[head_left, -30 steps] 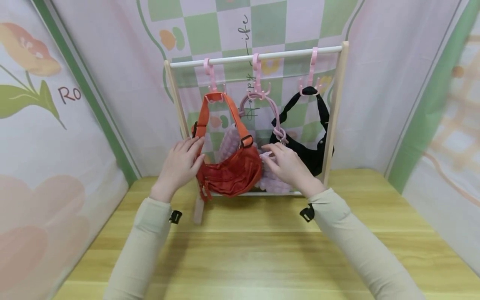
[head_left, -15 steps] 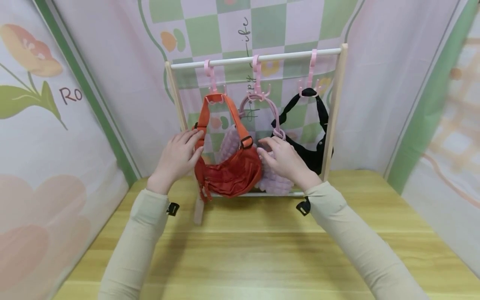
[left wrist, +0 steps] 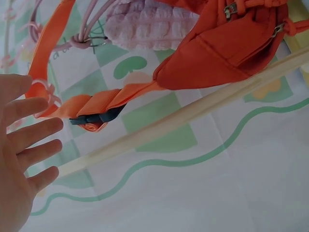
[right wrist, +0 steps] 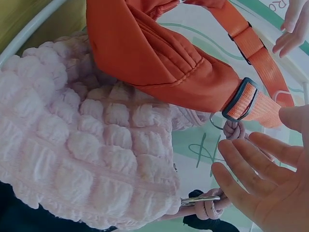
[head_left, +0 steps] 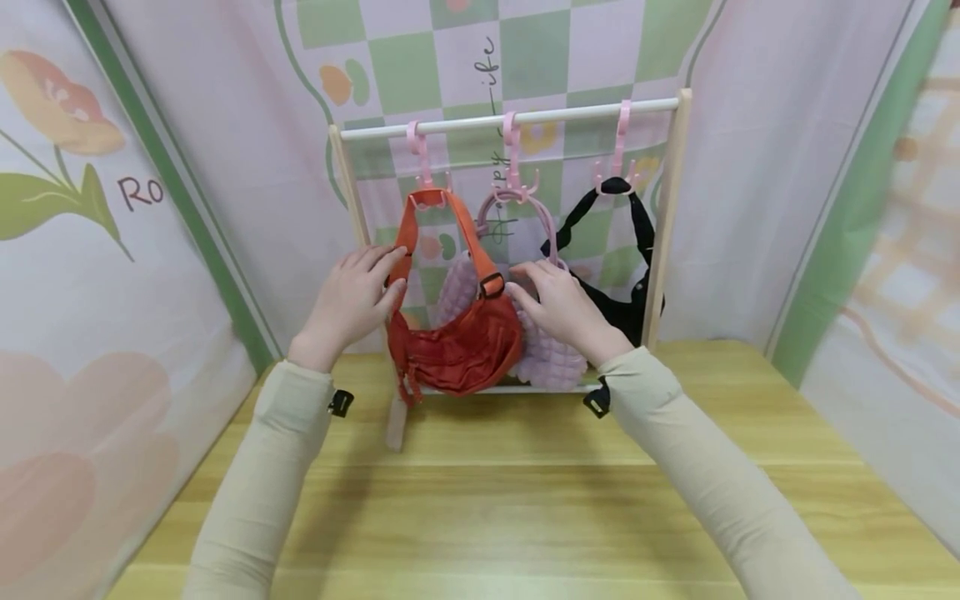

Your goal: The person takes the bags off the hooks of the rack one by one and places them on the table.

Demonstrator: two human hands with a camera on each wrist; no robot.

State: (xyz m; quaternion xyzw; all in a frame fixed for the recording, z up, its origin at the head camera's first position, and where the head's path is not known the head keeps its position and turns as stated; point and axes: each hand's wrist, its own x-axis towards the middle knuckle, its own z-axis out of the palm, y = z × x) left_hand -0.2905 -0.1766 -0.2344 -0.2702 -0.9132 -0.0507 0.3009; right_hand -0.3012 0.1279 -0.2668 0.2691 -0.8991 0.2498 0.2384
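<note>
Orange-red bag (head_left: 468, 352) hangs from the leftmost pink hook (head_left: 424, 157); I see left hand (head_left: 351, 296) and right hand (head_left: 562, 304) beside it, fingers spread, holding nothing; I'd make any touch light, even.

The head view is bright and even, lit from above, with soft shadows below the sleeves (head_left: 262, 467) and a pale sheen on the tabletop (head_left: 495, 533). Wide-angle stretch tilts the cloth walls (head_left: 892, 275) outward. Both wrist views are dimmer, the left greyer and perhaps slightly soft, the right showing the puffy pink bag (right wrist: 91, 145) pale.
</note>
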